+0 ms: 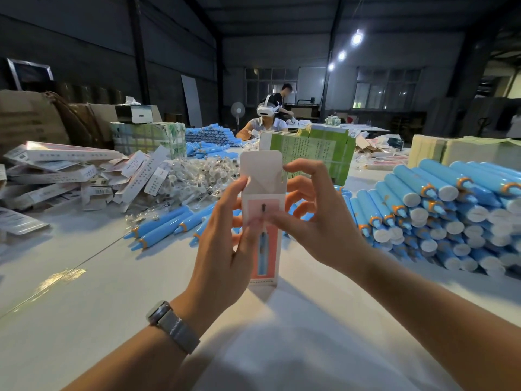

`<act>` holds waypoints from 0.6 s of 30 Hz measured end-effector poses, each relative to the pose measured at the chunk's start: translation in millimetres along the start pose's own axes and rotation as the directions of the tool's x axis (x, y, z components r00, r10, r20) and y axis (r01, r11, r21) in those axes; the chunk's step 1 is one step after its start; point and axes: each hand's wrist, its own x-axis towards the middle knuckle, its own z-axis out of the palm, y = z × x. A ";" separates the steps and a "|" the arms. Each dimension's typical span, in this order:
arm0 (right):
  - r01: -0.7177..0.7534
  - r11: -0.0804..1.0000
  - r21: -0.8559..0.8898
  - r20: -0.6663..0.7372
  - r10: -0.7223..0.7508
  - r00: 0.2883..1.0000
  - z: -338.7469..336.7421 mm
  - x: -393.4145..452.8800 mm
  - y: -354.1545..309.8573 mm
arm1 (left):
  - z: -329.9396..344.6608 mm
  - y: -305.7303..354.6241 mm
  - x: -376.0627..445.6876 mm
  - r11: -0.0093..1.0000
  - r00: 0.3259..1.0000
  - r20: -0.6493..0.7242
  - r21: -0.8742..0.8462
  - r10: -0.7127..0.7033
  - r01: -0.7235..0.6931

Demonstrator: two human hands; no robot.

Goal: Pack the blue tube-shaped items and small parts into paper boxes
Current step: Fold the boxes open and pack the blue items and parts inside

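A slim white and pink paper box (263, 251) stands upright above the white table, its top flap (260, 167) open and pointing up. My left hand (225, 235) grips the box's left side, thumb on the front panel. My right hand (315, 213) holds the right side, with its fingers curled at the top edge by the flap. Several loose blue tubes (166, 225) with orange collars lie on the table behind the box. A big stack of blue tubes (451, 213) lies to the right. Clear bagged small parts (197, 176) are heaped behind the loose tubes.
Flat and folded paper boxes (84, 176) are piled at the left. Green-printed cartons (315, 153) stand behind the box, more cartons (146, 139) at back left. A person wearing a headset (265, 119) sits across the table (112, 292); another stands behind.
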 end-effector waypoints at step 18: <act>-0.061 0.996 0.071 0.023 0.060 0.998 4.2 -2.7 0.6 | -3.1 -2.3 4.1 0.992 0.997 0.031 -0.107 -0.066 0.069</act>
